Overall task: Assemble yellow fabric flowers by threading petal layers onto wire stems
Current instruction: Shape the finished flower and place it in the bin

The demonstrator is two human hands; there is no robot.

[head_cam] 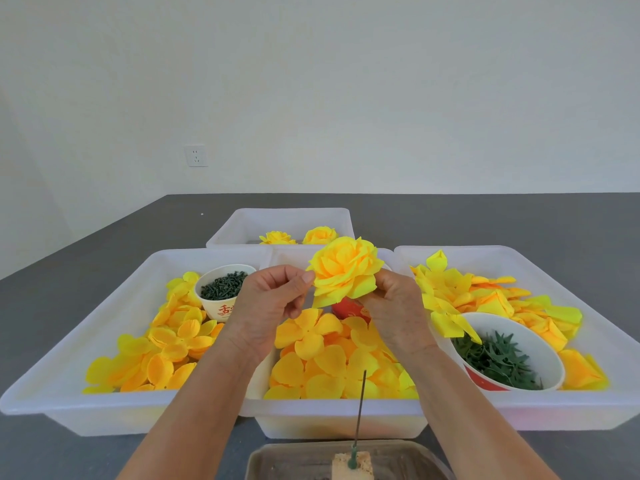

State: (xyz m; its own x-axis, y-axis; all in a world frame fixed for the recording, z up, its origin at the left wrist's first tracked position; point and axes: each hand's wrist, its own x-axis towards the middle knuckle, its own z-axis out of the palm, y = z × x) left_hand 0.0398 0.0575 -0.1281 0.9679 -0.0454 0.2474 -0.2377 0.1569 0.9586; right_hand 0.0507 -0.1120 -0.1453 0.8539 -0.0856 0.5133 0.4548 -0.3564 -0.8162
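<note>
Pinching assembled flower (344, 271) between both sets of fingers: left hand (273, 299) at nine o'clock, right hand (394, 303) at four; wire stem (360, 407) is standing upright at six o'clock below.

Yellow flower (345, 271), white trays (104, 407), grey table (86, 258)

— What sort of place is this?
— A plain handcraft work room, piecework style. Bare white wall (346, 81) with one socket (196, 155), and a grey tabletop (104, 244).
— What shows it?
— White plastic trays (114, 415) sorted with loose yellow petals (311, 337), bowls (550, 358) of green parts, and finished flowers (319, 235) in the far tray.
</note>
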